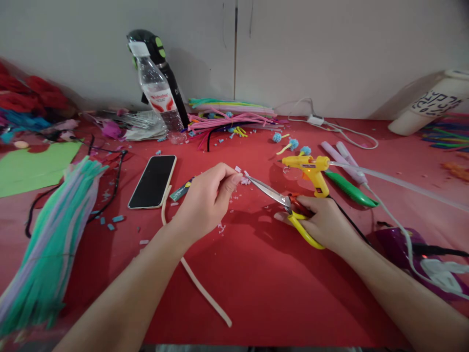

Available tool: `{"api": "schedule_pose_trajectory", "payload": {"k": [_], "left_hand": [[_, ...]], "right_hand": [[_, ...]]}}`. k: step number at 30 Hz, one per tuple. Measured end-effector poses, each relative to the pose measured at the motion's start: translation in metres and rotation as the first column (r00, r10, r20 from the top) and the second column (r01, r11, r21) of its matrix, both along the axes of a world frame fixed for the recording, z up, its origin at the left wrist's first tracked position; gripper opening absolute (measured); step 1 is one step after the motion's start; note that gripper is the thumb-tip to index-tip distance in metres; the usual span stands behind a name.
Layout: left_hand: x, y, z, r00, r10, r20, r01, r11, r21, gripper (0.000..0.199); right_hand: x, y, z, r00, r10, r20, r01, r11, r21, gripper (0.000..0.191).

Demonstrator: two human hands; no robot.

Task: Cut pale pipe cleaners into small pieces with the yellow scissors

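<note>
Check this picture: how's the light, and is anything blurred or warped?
Head view: dim, soft light, with faint shadows on the red tabletop beside the right hand; pipe cleaner bundle blurred at its lower end; plastic bottle and cup lean outward, probably lens distortion.

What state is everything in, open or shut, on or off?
Scissors: blades closed, in right hand
Left hand: fingertips pinched together
Phone: face up, screen dark
Clear bottle: capped, upright
Black flask: lid on
Glue gun: stick loaded
Purple power strip: red light lit
</note>
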State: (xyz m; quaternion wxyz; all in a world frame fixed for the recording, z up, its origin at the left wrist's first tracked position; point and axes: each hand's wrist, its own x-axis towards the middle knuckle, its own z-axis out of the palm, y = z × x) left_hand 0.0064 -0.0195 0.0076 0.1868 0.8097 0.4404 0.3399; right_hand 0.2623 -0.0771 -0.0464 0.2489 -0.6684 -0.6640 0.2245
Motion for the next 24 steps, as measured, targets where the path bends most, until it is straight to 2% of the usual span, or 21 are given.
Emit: {"api": "schedule_pose_trajectory", "payload": {"k": [6,14,24], "left_hand": [[0.0005,0.0003,0.0010,1.000,0.005,-0.004,-0.005,1.000,0.012,0.022],[0.0008,-0.0006,0.0012,0.999,-0.019,0.038,0.019,1.000,0.004,0.020],[0.0013,0.0002,-0.0018,0.998,-0.031,0.054,0.032,0.999,-0.024,0.021]], "right_hand": [[-0.0020,-0.0016,0.0033,1.000,-0.012,-0.024,0.011,1.000,-0.027,0.051],[-0.0019,-0.0003,0.0033,0.999,-0.002,0.036,0.003,1.000,-0.015,0.050],[0.0019,-0.0009,-0.0014,0.998,0.028,0.048,-0.028,1.000,-0.001,0.045]]}}
